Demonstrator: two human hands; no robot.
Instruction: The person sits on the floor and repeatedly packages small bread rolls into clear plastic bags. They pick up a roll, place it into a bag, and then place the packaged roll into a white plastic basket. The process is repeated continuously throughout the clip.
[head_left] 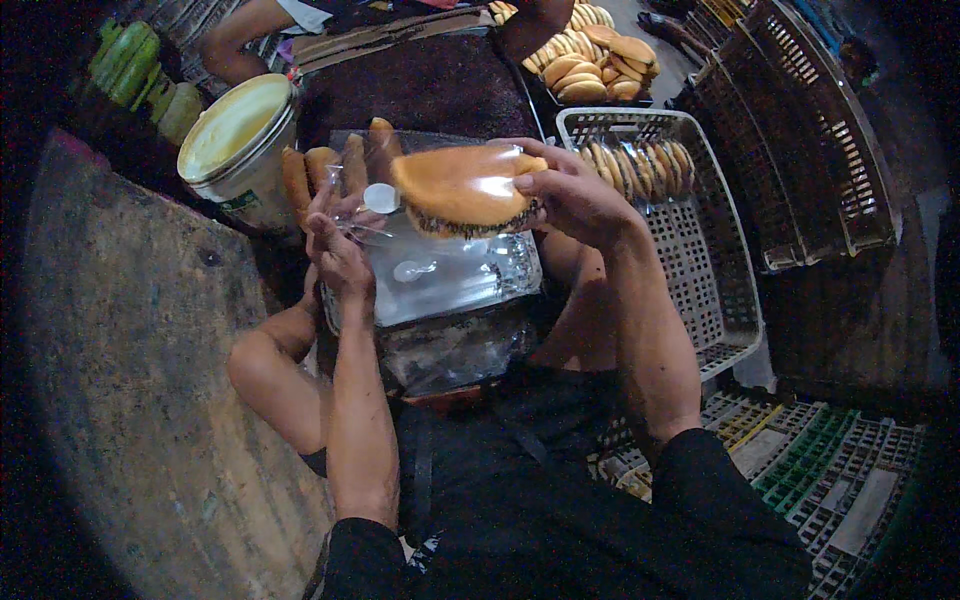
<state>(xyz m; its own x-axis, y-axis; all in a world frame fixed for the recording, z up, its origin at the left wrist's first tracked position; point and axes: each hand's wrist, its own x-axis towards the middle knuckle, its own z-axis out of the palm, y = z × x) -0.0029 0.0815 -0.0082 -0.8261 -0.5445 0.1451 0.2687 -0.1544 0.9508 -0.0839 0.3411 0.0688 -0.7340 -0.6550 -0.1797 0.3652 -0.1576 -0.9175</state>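
Note:
My right hand (585,200) grips a golden bread bun (455,175) with dark sprinkles along its lower edge. The bun has a shiny surface and seems to lie inside clear plastic, though the bag's outline is hard to follow. At the left, my left hand (342,258) pinches the crinkled end of a clear plastic bag (372,226). Below both hands lies a stack of clear bags (450,282) with a round white mark. Several bare buns (383,148) stand just behind the bag.
A tray of dark sprinkles (420,85) lies ahead, with another person's arm (240,45) beyond. A white bucket (240,140) stands left. To the right, a plastic crate (715,270) holds bagged buns (650,170). More buns (600,65) are piled farther back, near stacked crates (800,130).

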